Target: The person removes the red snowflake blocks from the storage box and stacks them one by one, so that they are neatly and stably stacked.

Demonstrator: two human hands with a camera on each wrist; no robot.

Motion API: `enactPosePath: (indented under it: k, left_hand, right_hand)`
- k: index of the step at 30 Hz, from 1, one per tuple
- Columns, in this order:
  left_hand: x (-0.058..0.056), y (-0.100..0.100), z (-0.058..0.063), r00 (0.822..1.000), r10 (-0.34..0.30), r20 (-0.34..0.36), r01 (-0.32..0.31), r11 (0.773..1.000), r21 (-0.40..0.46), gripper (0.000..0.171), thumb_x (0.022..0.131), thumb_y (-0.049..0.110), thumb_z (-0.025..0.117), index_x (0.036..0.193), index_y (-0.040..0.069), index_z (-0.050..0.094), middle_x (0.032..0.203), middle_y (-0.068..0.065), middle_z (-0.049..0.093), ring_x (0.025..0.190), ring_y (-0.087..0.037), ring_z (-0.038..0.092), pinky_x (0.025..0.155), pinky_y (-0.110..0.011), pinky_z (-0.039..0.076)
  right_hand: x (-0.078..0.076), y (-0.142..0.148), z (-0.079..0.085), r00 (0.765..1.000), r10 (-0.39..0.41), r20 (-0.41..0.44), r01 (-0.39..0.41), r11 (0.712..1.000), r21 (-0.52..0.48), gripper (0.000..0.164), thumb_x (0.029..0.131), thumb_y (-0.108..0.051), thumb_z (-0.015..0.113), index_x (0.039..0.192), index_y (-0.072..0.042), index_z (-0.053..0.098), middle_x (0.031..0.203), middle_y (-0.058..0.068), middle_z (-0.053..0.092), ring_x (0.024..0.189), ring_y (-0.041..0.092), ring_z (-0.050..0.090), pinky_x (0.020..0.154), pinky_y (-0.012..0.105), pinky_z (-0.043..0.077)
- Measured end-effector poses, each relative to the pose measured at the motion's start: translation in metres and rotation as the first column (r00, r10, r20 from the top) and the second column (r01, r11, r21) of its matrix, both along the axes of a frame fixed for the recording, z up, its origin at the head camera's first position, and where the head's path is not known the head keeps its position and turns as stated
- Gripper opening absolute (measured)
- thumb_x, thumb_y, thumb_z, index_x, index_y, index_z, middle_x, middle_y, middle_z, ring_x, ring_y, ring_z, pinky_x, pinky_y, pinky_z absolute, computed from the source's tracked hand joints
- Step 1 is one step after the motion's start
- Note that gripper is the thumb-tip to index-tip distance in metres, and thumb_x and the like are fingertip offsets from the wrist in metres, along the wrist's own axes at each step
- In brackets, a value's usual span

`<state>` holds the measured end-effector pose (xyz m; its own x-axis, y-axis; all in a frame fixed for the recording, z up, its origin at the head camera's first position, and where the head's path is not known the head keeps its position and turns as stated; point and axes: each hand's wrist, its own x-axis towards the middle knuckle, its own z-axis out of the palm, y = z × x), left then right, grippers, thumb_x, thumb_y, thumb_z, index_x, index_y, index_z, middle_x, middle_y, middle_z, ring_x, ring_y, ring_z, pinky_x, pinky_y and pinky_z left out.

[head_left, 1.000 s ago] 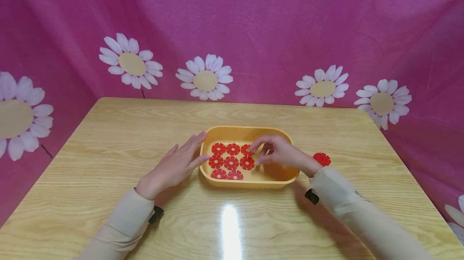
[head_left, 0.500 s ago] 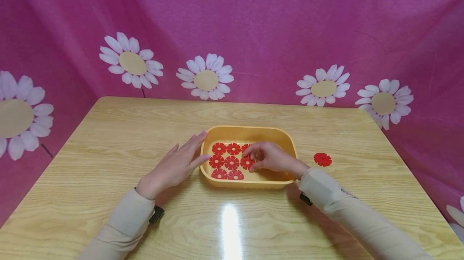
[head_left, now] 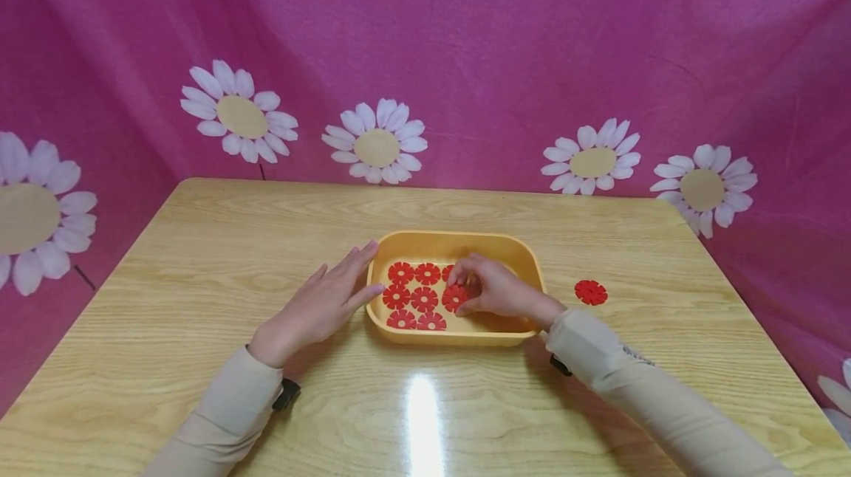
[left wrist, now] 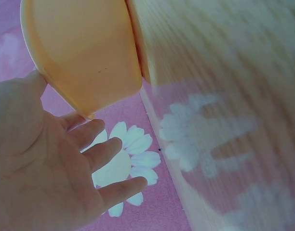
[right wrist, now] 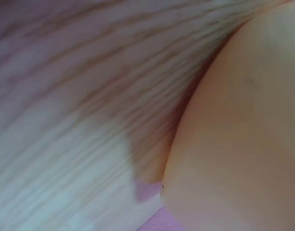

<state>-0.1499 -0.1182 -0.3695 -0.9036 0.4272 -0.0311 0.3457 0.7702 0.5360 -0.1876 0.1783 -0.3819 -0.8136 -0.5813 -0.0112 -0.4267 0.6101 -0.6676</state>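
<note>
A yellow-orange plastic tub (head_left: 459, 340) stands mid-table, with several red notched, flower-like discs (head_left: 425, 299) lying in rows on its floor. My left hand (head_left: 320, 307) rests against the tub's left end, fingers extended and spread; in the left wrist view its thumb and forefinger lie along the tub's rim (left wrist: 60, 94). Inside the tub, my right hand (head_left: 495, 291) pinches the red disc (head_left: 455, 299) at the right of the middle row between thumb and fingers. Behind those fingers, another disc is partly hidden. The right wrist view catches only the tub's outer wall (right wrist: 234, 144).
To the right of the tub, a small pile of red discs (head_left: 591, 292) lies on the wooden table (head_left: 299, 218). A pink cloth (head_left: 465, 56) printed with daisies hangs behind the table and along both sides.
My right hand has moved left and down within the tub, and its fingers have closed on the disc at the right of the middle row. The left hand has stayed put.
</note>
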Motion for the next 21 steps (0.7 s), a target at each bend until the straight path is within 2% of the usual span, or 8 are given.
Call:
enactPosePath:
  k: [6,14,21]
  left_hand:
    - [0.000,0.000,0.000,1.000,0.006,0.008,-0.006,1.000,-0.002,0.074,0.101,0.050,0.045,0.159,0.019,0.012,0.163,-0.005,0.015,0.149,-0.028,0.012,0.116,-0.060,0.009]
    - [0.000,0.001,0.001,1.000,0.011,0.013,-0.011,1.000,0.002,0.074,0.101,0.047,0.048,0.159,0.019,0.012,0.163,-0.004,0.015,0.149,-0.028,0.013,0.116,-0.060,0.009]
    - [0.001,0.000,0.001,1.000,0.008,0.010,-0.008,1.000,0.003,0.074,0.101,0.048,0.047,0.159,0.018,0.013,0.163,-0.004,0.015,0.149,-0.029,0.013,0.116,-0.060,0.010]
  right_hand:
    - [0.001,0.000,0.001,1.000,0.010,-0.014,-0.011,1.000,-0.006,0.036,0.073,-0.005,0.086,0.099,-0.011,0.062,0.092,0.000,0.059,0.081,0.017,0.056,0.071,0.030,0.052]
    - [0.001,0.001,0.005,0.999,0.000,0.048,0.001,1.000,-0.029,0.034,0.073,-0.008,0.087,0.099,-0.012,0.066,0.090,-0.001,0.063,0.074,0.016,0.055,0.068,0.029,0.052]
    - [0.002,0.006,0.010,0.992,0.012,0.123,0.010,0.984,-0.178,0.033,0.073,-0.002,0.085,0.101,-0.005,0.067,0.089,0.007,0.062,0.069,0.016,0.054,0.062,0.025,0.051]
